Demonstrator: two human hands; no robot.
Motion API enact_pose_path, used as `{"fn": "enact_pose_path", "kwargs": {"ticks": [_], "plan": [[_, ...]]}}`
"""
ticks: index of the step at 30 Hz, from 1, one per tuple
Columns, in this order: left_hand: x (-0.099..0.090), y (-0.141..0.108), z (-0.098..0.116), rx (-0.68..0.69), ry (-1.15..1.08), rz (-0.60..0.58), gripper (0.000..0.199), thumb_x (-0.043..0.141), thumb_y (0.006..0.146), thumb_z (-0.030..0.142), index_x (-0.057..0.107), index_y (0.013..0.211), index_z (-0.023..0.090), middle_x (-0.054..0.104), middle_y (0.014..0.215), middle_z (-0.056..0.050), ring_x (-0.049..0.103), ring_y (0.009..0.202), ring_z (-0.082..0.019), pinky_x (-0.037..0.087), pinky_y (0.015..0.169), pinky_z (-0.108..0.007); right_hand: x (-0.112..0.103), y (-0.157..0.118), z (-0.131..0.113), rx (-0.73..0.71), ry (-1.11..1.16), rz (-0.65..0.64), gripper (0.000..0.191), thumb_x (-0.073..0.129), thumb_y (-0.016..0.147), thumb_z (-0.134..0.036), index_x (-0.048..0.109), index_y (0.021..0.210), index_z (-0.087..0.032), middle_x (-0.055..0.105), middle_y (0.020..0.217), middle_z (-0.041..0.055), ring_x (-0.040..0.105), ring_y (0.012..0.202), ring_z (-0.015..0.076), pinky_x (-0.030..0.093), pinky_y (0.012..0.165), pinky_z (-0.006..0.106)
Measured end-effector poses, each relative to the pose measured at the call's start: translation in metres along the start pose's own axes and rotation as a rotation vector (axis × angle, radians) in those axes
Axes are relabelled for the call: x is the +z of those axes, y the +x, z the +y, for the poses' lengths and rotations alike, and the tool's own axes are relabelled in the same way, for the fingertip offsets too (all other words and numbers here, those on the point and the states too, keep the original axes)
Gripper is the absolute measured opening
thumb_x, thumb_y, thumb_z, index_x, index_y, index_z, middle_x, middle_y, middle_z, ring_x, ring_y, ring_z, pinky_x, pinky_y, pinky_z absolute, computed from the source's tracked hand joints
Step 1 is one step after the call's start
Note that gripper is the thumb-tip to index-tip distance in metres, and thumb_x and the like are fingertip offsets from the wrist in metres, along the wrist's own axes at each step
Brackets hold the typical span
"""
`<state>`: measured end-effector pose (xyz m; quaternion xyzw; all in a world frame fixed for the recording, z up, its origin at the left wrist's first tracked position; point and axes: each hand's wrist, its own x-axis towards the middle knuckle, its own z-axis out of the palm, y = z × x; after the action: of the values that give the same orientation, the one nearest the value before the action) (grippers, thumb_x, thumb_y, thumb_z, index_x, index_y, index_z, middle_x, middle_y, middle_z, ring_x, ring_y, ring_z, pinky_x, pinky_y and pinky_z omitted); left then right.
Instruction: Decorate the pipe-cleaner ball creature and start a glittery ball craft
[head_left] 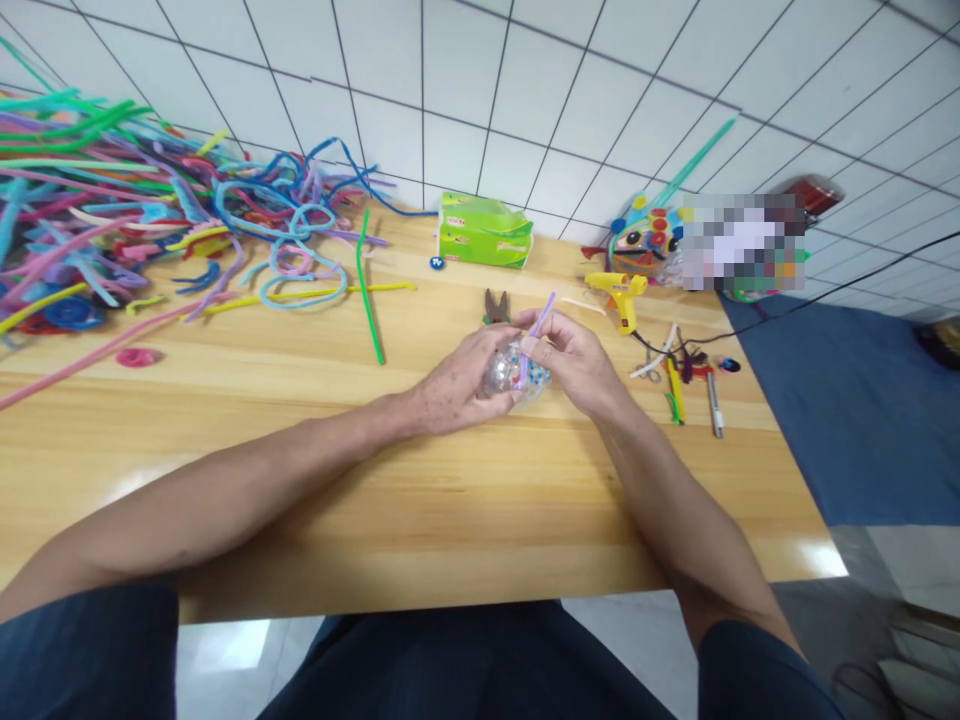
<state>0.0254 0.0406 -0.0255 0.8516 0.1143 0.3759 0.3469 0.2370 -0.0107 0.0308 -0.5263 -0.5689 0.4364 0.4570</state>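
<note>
A clear, rounded plastic piece (504, 370) with small blue and red bits is between my two hands above the wooden table. My left hand (466, 382) is wrapped round its left side, thumb and fingers curved about it. A purple fuzzy stem (545, 312) slants across the clear piece, and my right hand (571, 355) pinches it between thumb and fingers. Just behind my hands lie pliers (496, 304) with dark jaws, their lower part hidden.
Piled colourful fuzzy stems (172, 210) cover the back left of the table (420, 510). A green tissue pack (484, 232) stands behind. Rightward are a yellow glue gun (621, 295) with a black cord, a decorated craft (646, 240) and a cutter (715, 405).
</note>
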Motion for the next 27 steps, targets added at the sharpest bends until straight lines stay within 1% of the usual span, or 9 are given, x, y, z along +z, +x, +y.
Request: {"fn": "enact_pose_path", "kwargs": {"ticks": [2,4,6,8,13,17,21,24,27], "plan": [[0.0,-0.001,0.001,0.005,-0.007,0.006,0.084,0.073,0.096,0.04,0.031,0.166,0.023,0.047,0.167,-0.023,0.05,0.155,-0.039,0.045,0.128,-0.064,0.001,0.001,0.002,0.013,0.043,0.006,0.047,0.092,0.076,-0.063,0.068,0.085,-0.024,0.075,0.128,0.0068,0.069,0.115,0.0244,0.057,0.1,0.039],[0.0,-0.002,0.002,0.026,-0.004,0.004,0.087,0.072,0.097,0.038,0.025,0.169,0.025,0.042,0.171,-0.023,0.046,0.158,-0.039,0.042,0.13,-0.065,0.001,0.002,0.003,0.025,0.085,0.01,0.046,0.094,0.075,-0.061,0.069,0.085,-0.024,0.076,0.125,0.0062,0.07,0.114,0.024,0.057,0.101,0.039],[-0.001,-0.003,0.001,0.05,0.018,0.0,0.084,0.07,0.099,0.038,0.025,0.169,0.027,0.044,0.168,-0.022,0.045,0.158,-0.038,0.042,0.129,-0.065,0.002,0.002,0.004,0.034,0.108,0.017,0.044,0.094,0.074,-0.059,0.07,0.086,-0.023,0.076,0.123,0.0061,0.07,0.113,0.0236,0.057,0.102,0.039],[-0.001,-0.003,0.001,0.082,0.05,-0.003,0.079,0.067,0.101,0.038,0.028,0.169,0.028,0.048,0.164,-0.021,0.045,0.157,-0.037,0.044,0.128,-0.065,0.002,0.003,0.006,0.043,0.123,0.024,0.043,0.094,0.074,-0.056,0.07,0.086,-0.023,0.076,0.122,0.0059,0.07,0.112,0.0235,0.057,0.101,0.039],[0.0,-0.003,-0.002,0.095,0.059,-0.002,0.071,0.065,0.106,0.042,0.035,0.17,0.034,0.042,0.17,-0.018,0.04,0.162,-0.035,0.041,0.131,-0.064,0.006,0.005,0.012,0.056,0.19,0.045,0.04,0.093,0.075,-0.052,0.066,0.086,-0.024,0.077,0.114,0.0048,0.071,0.106,0.0219,0.059,0.096,0.037],[-0.001,-0.002,-0.004,0.096,-0.006,0.032,0.071,0.067,0.106,0.039,0.038,0.171,0.039,0.048,0.165,-0.016,0.045,0.158,-0.034,0.042,0.13,-0.062,0.01,0.008,0.018,0.056,0.203,0.103,0.047,0.095,0.073,-0.055,0.067,0.096,-0.025,0.078,0.105,0.0025,0.072,0.103,0.0214,0.06,0.095,0.036],[-0.002,-0.001,-0.006,0.083,-0.033,0.058,0.068,0.068,0.107,0.039,0.042,0.17,0.044,0.051,0.164,-0.013,0.048,0.156,-0.033,0.045,0.129,-0.059,0.016,0.008,0.023,0.045,0.23,0.165,0.049,0.094,0.075,-0.056,0.067,0.104,-0.027,0.078,0.108,0.0012,0.073,0.106,0.0214,0.06,0.1,0.037],[-0.002,-0.002,-0.007,0.051,-0.033,0.073,0.062,0.068,0.107,0.04,0.049,0.166,0.043,0.053,0.162,-0.013,0.049,0.155,-0.033,0.045,0.128,-0.059,0.016,0.008,0.027,0.051,0.222,0.213,0.046,0.087,0.082,-0.061,0.067,0.105,-0.027,0.078,0.108,0.0009,0.073,0.105,0.0214,0.06,0.102,0.039],[-0.002,-0.003,-0.006,0.012,-0.02,0.089,0.058,0.069,0.106,0.041,0.055,0.162,0.038,0.054,0.16,-0.014,0.051,0.153,-0.034,0.046,0.128,-0.059,0.012,0.007,0.028,-0.002,0.143,0.297,0.047,0.076,0.089,-0.07,0.066,0.108,-0.028,0.077,0.113,0.0031,0.072,0.113,0.0236,0.059,0.108,0.044]]}}
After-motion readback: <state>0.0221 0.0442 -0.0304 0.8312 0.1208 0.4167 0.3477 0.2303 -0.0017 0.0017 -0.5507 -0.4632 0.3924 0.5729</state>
